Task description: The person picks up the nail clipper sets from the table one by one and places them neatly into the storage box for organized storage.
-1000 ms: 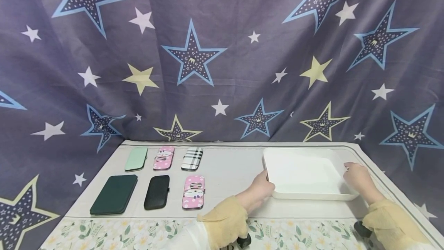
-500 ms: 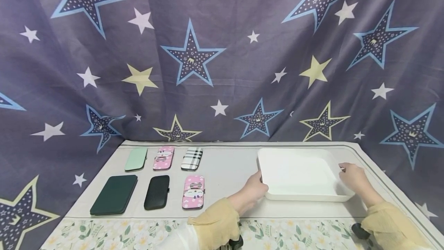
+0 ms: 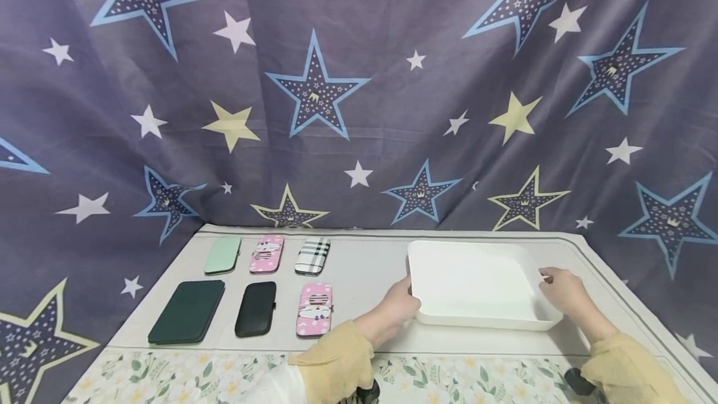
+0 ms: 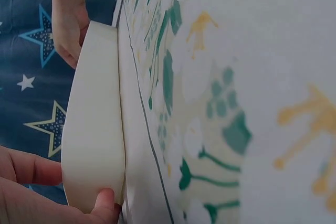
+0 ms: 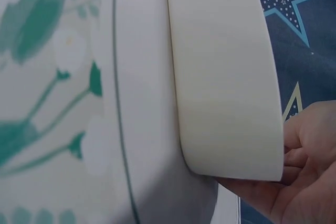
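Observation:
A shallow white tray [image 3: 473,282] with rounded corners lies on the right half of the table. My left hand [image 3: 395,304] holds its left end; in the left wrist view the thumb [image 4: 105,201] presses the tray wall [image 4: 94,119]. At the opposite end my right hand [image 3: 566,288] grips the rim. In the right wrist view the right hand [image 5: 310,166] has its fingers behind and under the corner of the tray [image 5: 226,87], partly hidden by it. Nearest to the left hand is a pink case with a cartoon face [image 3: 315,310].
Left of the tray, two rows hold a mint green case [image 3: 222,254], a pink case [image 3: 267,253], a plaid case [image 3: 312,255], a dark green case [image 3: 187,310] and a black case [image 3: 255,308]. A star-patterned curtain [image 3: 359,117] hangs behind. Floral cloth [image 3: 185,370] covers the front edge.
Both hands have moved the white tray leftward across the table and slightly toward me, keeping their hold at its two ends. The cases have stayed where they were.

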`<state>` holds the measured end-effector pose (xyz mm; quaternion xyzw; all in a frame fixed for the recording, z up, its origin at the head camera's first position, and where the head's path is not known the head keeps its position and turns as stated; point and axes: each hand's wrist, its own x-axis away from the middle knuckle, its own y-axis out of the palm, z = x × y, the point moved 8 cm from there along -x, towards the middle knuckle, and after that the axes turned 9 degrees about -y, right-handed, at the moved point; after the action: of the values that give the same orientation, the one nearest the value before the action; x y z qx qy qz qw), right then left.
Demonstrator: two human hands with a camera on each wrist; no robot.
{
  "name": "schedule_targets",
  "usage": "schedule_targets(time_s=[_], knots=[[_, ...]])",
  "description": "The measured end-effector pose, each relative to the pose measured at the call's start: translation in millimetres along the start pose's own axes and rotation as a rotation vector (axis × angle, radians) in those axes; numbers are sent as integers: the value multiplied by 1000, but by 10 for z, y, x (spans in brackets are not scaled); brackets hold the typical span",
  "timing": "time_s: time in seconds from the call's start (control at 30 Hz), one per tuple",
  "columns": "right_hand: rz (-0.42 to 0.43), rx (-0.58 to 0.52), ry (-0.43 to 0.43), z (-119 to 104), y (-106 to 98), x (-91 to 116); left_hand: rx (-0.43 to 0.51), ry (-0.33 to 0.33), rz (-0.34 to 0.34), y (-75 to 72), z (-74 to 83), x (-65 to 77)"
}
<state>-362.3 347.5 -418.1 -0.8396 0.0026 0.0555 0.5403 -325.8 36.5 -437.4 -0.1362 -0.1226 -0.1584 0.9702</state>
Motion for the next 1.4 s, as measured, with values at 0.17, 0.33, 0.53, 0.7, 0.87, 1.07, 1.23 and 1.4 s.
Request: schedule_targets(time_s=[0.17,0.33,0.53,0.7,0.87,1.07,1.23,1.4], knots=[[23,-11,-31,-80,-4,13,-14,-16,7,-85,-30,19],[17,-49,-41,-183,23,15,-18,-17,14,-181,-73,35],[20,-72,-73,-274,51,22,-12,-23,26,-260,-125,83],[-19,-111,-44,-310,120,42,-27,-27,49,-325,-164,138],[-30,-114,-38,-387,138,59,-32,-38,67,-408,-172,199],[-20,-138,-39,-453,177,79,-37,-52,87,-484,-216,251],[-10,-154,-42,-512,228,89,-36,-59,105,-559,-261,274],[-9,-165,-44,-584,268,101,-43,-68,110,-635,-301,318]])
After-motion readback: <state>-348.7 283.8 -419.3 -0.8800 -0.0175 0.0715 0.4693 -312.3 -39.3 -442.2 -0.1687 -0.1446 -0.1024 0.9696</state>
